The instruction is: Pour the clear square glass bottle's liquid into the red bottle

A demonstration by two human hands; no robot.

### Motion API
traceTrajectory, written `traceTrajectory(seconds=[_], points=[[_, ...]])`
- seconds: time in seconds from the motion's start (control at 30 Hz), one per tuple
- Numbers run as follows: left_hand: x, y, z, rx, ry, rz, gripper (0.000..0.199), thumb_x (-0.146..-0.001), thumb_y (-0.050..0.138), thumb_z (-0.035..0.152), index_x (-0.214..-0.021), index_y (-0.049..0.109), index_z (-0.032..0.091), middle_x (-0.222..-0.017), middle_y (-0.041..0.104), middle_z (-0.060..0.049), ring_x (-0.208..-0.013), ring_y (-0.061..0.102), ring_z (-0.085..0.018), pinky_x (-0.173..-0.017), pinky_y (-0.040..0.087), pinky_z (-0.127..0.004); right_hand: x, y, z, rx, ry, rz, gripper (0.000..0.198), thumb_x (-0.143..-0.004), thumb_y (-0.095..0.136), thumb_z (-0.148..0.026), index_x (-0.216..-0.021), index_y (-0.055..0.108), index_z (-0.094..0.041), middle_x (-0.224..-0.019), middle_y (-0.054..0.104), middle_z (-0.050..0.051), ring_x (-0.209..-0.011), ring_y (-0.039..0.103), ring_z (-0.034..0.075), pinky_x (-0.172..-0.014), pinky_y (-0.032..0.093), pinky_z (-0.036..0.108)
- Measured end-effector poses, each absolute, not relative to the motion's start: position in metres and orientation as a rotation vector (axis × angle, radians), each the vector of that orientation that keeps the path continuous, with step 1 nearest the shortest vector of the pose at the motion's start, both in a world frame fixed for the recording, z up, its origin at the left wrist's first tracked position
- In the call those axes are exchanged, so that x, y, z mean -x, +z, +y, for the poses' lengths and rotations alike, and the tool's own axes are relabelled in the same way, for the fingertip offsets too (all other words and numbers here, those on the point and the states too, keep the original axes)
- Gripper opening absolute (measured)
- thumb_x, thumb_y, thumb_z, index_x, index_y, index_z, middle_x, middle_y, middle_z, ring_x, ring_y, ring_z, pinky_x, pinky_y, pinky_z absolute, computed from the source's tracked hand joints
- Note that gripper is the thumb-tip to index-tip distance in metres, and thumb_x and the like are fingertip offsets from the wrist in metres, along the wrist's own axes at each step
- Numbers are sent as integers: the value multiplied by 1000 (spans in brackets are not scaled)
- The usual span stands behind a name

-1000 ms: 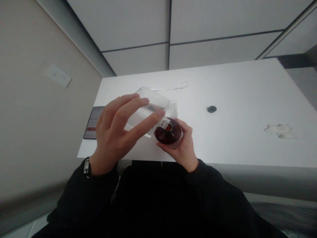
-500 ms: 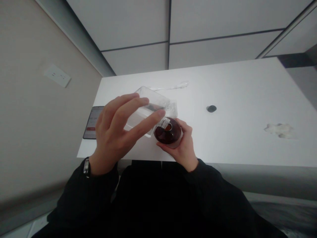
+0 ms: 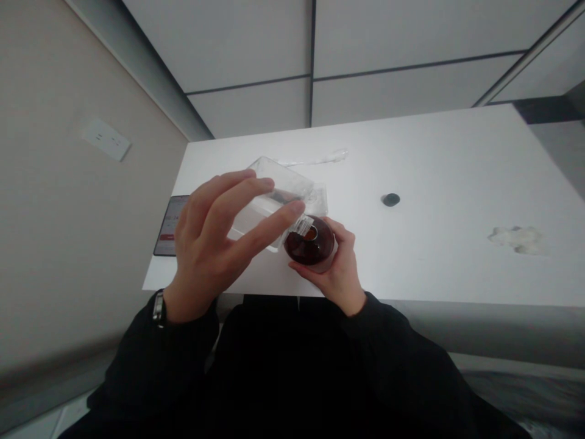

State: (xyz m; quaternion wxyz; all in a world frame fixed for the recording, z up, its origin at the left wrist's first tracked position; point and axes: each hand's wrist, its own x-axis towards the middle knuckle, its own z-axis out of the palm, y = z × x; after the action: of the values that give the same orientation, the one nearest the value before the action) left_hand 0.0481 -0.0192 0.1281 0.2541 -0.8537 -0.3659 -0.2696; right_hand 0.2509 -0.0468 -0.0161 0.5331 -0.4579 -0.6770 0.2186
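My left hand [image 3: 219,238] is closed around a clear square bottle [image 3: 280,177], tilted so that its threaded neck points down to the right. That neck sits at the open mouth of a brown bottle [image 3: 309,249]; whether the two touch I cannot tell. The brown bottle stands upright on the white table, and my right hand [image 3: 340,262] wraps round its right side. Some liquid shows inside the clear bottle, though my fingers cover part of it. Whether any is flowing is too small to make out.
A phone [image 3: 170,227] lies at the table's left edge, partly behind my left hand. Behind the bottles is a clear plastic piece [image 3: 320,198] and a thin clear utensil [image 3: 315,160]. To the right are a dark round cap [image 3: 391,199] and a crumpled white tissue [image 3: 516,239].
Almost nothing differs. Both hands keep the bottles in the same pose, with only a very slight shift of my left hand.
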Motion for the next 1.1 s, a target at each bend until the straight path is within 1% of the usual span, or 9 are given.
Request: traceTrajectory(seconds=[0.1, 0.27, 0.37, 0.5, 0.6, 0.7, 0.8, 0.93, 1.1], points=[[-48, 129, -19, 2320, -733, -980, 50, -97, 69, 18, -141, 59, 40, -131, 69, -2, -127, 66, -24, -109, 60, -44, -250, -16, -47, 1084, 535, -1607, 94, -79, 89, -46, -152, 33, -30, -139, 59, 12, -128, 64, 32, -106, 57, 56], [-48, 128, -20, 2315, -719, -1020, 48, -97, 69, 22, -141, 59, 41, -130, 69, -2, -126, 66, -25, -109, 60, -45, -250, -17, -47, 1089, 526, -1633, 100, -77, 90, -43, -154, 29, -30, -141, 58, 13, -131, 62, 34, -109, 54, 58], [-47, 128, -20, 2320, -712, -1026, 49, -97, 69, 22, -141, 59, 42, -129, 69, -2, -126, 66, -25, -110, 60, -46, -251, -17, -46, 1093, 517, -1641, 99, -77, 90, -43, -154, 30, -30, -140, 58, 13, -130, 63, 34, -108, 55, 58], [-46, 128, -20, 2337, -727, -1028, 54, -96, 71, 19, -143, 58, 43, -134, 68, -1, -128, 66, -25, -112, 59, -46, -251, -16, -46, 1088, 517, -1629, 97, -78, 89, -45, -154, 30, -30, -139, 59, 13, -129, 63, 33, -106, 56, 58], [-46, 129, -21, 2410, -771, -1056, 62, -94, 74, 18, -146, 56, 47, -139, 67, 0, -132, 65, -26, -116, 56, -47, -250, -15, -46, 1081, 516, -1625, 95, -80, 88, -46, -153, 31, -29, -139, 59, 12, -128, 64, 33, -105, 57, 57], [-45, 131, -23, 2489, -797, -1098, 68, -92, 78, 20, -148, 54, 51, -139, 68, -1, -135, 63, -29, -119, 55, -51, -250, -13, -46, 1064, 513, -1610, 92, -81, 88, -47, -152, 33, -29, -138, 59, 12, -127, 64, 32, -105, 58, 56], [-45, 134, -25, 2484, -744, -1123, 69, -94, 75, 20, -151, 50, 52, -139, 68, -1, -137, 63, -29, -119, 55, -53, -250, -12, -45, 1048, 503, -1604, 90, -82, 87, -47, -153, 34, -29, -138, 59, 12, -127, 64, 31, -105, 59, 56], [-45, 133, -25, 2493, -761, -1117, 68, -95, 74, 19, -150, 51, 51, -141, 67, -1, -137, 62, -29, -120, 53, -51, -250, -13, -45, 1058, 494, -1613, 89, -83, 86, -50, -153, 33, -29, -138, 59, 12, -128, 64, 31, -105, 58, 55], [-46, 128, -21, 2450, -847, -1054, 69, -93, 75, 15, -148, 54, 49, -141, 65, 0, -134, 63, -26, -118, 53, -45, -250, -14, -46, 1087, 511, -1622, 93, -81, 88, -49, -152, 32, -29, -137, 59, 12, -127, 65, 31, -104, 58, 55]])
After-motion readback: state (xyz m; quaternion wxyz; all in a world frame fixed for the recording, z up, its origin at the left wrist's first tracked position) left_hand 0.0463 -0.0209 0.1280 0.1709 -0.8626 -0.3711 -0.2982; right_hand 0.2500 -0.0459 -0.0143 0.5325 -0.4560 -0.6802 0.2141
